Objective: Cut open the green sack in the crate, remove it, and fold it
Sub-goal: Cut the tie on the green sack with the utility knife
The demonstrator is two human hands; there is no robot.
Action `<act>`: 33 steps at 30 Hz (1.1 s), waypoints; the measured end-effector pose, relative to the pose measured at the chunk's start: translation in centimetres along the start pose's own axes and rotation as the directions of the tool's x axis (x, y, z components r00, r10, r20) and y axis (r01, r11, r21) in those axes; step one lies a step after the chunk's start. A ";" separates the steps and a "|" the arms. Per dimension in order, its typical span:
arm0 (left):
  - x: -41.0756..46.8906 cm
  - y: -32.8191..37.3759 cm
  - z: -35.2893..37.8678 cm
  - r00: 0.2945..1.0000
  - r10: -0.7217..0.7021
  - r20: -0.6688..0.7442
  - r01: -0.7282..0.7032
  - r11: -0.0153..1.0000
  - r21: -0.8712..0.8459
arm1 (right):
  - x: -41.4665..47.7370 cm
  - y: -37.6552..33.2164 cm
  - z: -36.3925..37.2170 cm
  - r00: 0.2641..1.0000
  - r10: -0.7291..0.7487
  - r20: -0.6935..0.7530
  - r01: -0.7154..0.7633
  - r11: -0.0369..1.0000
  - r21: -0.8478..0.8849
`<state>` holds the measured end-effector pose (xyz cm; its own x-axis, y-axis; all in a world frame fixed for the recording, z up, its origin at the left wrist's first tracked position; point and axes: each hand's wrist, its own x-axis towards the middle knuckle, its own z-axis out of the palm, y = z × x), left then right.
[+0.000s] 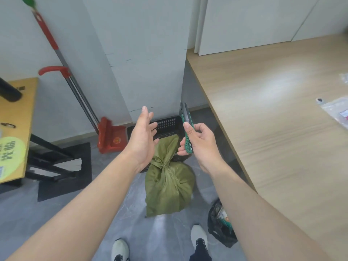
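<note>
Above the one green sack (167, 185), the right hand (203, 146) has its grip clasped round one green utility knife (186, 129), while the left hand (143, 140) has its grip released, fingers spread.

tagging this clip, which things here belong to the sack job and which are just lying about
Job: tied green woven sack; black plastic crate; green utility knife in right hand; open left hand.
Lying about: red dustpan; black plastic bag; clear plastic packet.

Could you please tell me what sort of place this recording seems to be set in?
Probably an office or storeroom corner: a long light wooden worktop, a red long-handled dustpan leaning on the white wall, and a black plastic crate on the grey floor.
</note>
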<state>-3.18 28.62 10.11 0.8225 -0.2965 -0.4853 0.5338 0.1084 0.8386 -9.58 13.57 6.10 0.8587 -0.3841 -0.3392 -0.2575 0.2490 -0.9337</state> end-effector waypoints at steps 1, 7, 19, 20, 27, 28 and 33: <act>0.0 0.1 -1.1 1.000 -0.006 0.020 0.006 1.000 0.006 | -0.6 0.3 1.0 1.000 -0.005 -0.028 0.005 1.000 -0.007; -0.1 0.1 -6.7 0.996 -0.042 0.081 0.040 0.999 0.033 | -3.4 3.3 6.1 0.990 0.032 -0.137 -0.033 0.999 -0.006; 8.2 -14.7 -11.9 0.999 -0.028 0.031 0.027 0.999 0.031 | 2.9 20.6 5.6 0.991 0.001 -0.130 0.004 0.999 0.042; 9.3 -16.6 -12.3 0.999 -0.021 0.037 0.020 0.999 0.028 | 3.7 22.5 5.0 0.992 -0.012 -0.129 0.017 0.999 0.038; 16.5 -29.6 -15.2 0.997 -0.004 0.082 0.000 0.999 0.051 | 8.9 35.5 2.0 0.976 -0.123 -0.182 0.114 0.992 -0.058; 17.4 -31.1 -15.5 0.996 -0.003 0.090 -0.003 0.998 0.061 | 9.4 37.1 1.6 0.974 -0.130 -0.188 0.120 0.991 -0.063; 21.4 -37.9 -16.6 0.993 0.010 0.120 -0.022 0.994 0.104 | 11.8 43.7 0.0 0.962 -0.170 -0.214 0.161 0.985 -0.063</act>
<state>-2.58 33.97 -36.17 0.7981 -0.4075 -0.4439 0.4920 0.0152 0.8705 -10.71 19.96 -38.64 0.7748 -0.6024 -0.1917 -0.1437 0.1274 -0.9814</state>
